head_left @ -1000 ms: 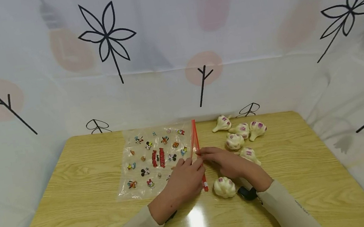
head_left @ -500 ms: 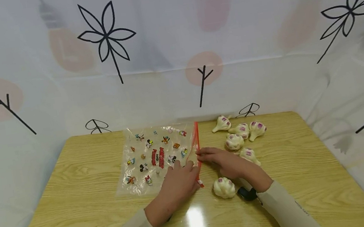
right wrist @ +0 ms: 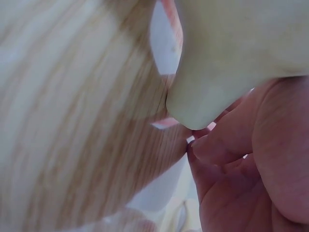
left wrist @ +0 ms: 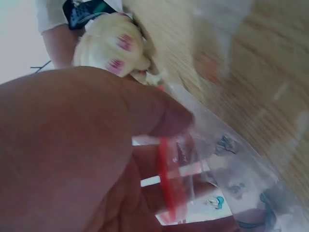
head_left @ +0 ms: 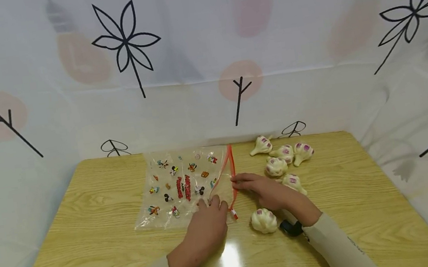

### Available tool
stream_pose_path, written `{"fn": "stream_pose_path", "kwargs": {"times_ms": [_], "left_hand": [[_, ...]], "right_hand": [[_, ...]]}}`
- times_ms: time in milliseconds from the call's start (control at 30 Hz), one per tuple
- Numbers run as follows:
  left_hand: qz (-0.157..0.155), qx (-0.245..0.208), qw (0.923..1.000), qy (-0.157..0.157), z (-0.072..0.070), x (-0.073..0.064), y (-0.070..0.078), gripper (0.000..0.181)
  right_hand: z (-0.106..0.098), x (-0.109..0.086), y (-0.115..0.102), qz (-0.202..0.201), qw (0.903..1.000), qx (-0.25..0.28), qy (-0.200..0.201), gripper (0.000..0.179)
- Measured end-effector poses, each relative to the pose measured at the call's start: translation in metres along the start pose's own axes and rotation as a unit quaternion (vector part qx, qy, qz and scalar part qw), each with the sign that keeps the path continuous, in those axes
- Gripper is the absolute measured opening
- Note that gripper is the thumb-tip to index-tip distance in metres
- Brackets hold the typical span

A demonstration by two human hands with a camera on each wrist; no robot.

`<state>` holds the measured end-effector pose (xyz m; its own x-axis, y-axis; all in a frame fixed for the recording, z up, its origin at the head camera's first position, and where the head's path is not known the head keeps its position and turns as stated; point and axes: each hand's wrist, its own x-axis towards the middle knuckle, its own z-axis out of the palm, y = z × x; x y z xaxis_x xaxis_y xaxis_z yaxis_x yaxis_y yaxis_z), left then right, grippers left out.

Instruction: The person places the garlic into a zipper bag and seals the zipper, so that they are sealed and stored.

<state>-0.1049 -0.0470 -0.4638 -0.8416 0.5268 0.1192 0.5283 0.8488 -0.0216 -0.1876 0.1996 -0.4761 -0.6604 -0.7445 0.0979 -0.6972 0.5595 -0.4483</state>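
A clear zip bag [head_left: 163, 184] with printed cartoon figures lies flat on the table, its red-edged mouth toward the right and parted. My left hand [head_left: 207, 228] grips the upper layer near the mouth; in the left wrist view, the thumb [left wrist: 166, 113] and fingers lie on either side of the plastic and its red strip [left wrist: 168, 179]. With thumb and fingertips, my right hand [head_left: 265, 190] pinches the lower red edge [head_left: 232, 167]. A garlic bulb [head_left: 264, 221] sits just in front of the right hand. Its fingertips are partly covered by a pale bulb [right wrist: 207, 72] in the right wrist view.
Several more garlic bulbs [head_left: 282, 155] cluster behind and beside the right hand. The wooden table [head_left: 72, 263] ends at a patterned cloth backdrop [head_left: 178, 115] at the back. Another printed cloth hangs at the right side.
My left hand has moved left and toward the near edge, drawing the bag's upper layer away, so the red-edged mouth has widened. My right hand has stayed in place on the lower edge.
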Motion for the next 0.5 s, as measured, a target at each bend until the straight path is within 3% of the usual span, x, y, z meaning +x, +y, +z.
{"fn": "stream_pose_path", "kwargs": {"times_ms": [200,367,500], "left_hand": [[-0.022,0.027,0.9992,-0.021,0.001,-0.007,0.006,0.031],[-0.050,0.025,0.9983,-0.016,0.006,-0.010,0.012,0.036],[-0.054,0.035,0.9979,-0.009,0.007,-0.012,0.015,0.037]], "right_hand": [[0.002,0.000,0.002,-0.001,1.0000,0.000,0.001,0.064],[0.002,-0.001,0.001,0.001,1.0000,0.000,0.003,0.064],[0.001,0.000,-0.002,0.009,1.0000,0.002,0.000,0.066]]}}
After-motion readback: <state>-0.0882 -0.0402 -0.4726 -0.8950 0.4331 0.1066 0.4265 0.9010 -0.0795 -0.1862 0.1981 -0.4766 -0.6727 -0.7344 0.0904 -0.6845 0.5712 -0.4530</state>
